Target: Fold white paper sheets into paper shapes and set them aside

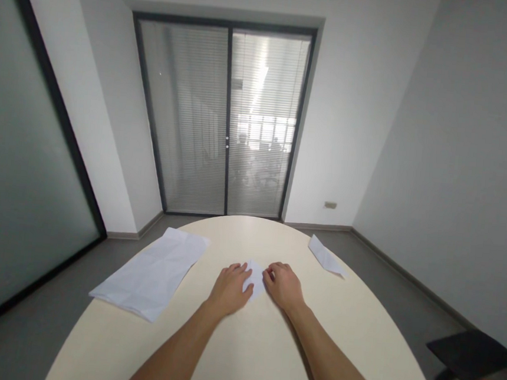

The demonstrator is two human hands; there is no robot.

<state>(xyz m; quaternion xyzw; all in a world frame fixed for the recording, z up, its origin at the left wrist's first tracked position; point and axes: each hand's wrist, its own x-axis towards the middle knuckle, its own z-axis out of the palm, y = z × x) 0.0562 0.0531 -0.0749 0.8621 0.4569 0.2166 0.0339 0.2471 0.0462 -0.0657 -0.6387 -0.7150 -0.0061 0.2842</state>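
A small piece of white paper (254, 280), which looks folded, lies on the table between my two hands. My left hand (232, 289) rests on its left side, fingers spread and pressing it down, the thumb along its lower edge. At the right edge of the paper is my right hand (284, 284), its fingers curled together and touching or pinching that edge. Whether paper is caught between those fingertips is hard to see. Part of the paper is hidden under the left fingers.
On the cream round table (239, 354), large creased white sheets (153, 273) lie at the left. A folded strip of paper (326, 257) sits near the right edge. A black and orange chair (477, 375) stands at the lower right. Glass doors with blinds (224, 122) are beyond the table.
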